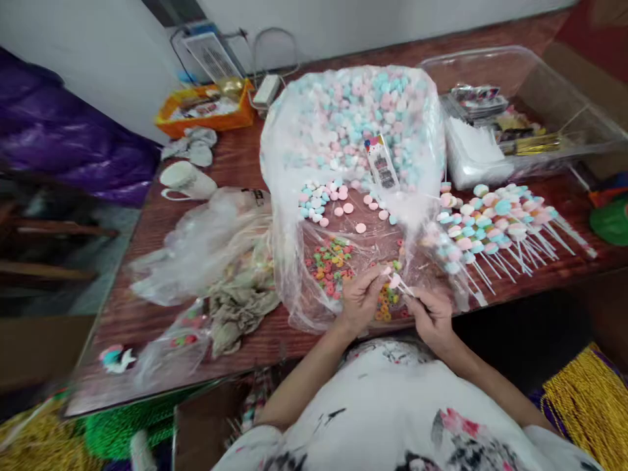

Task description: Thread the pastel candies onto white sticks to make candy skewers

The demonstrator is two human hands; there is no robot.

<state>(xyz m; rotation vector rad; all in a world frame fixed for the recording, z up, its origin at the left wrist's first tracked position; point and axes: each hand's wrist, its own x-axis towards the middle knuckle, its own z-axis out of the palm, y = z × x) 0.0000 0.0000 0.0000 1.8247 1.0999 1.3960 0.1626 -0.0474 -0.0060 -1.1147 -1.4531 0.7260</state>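
Observation:
My left hand [360, 299] pinches a small pink candy piece [394, 280] at the near edge of the table. Beside it, my right hand [432, 314] grips a thin white stick [405, 288] whose tip meets that piece. Both hands hover over small colourful ring candies [330, 265] spread on clear plastic. Behind them a big clear bag [353, 124] bulges with pink, blue and white marshmallow pieces, some spilled loose [321, 198] in front of it.
Finished marshmallow sticks [495, 226] lie in a row at right. A clear plastic tub [520, 118] with wrappers stands at back right. Crumpled plastic bags [216, 255], a white cup [186, 180] and an orange tray [206, 108] sit to the left on the wooden table [147, 314].

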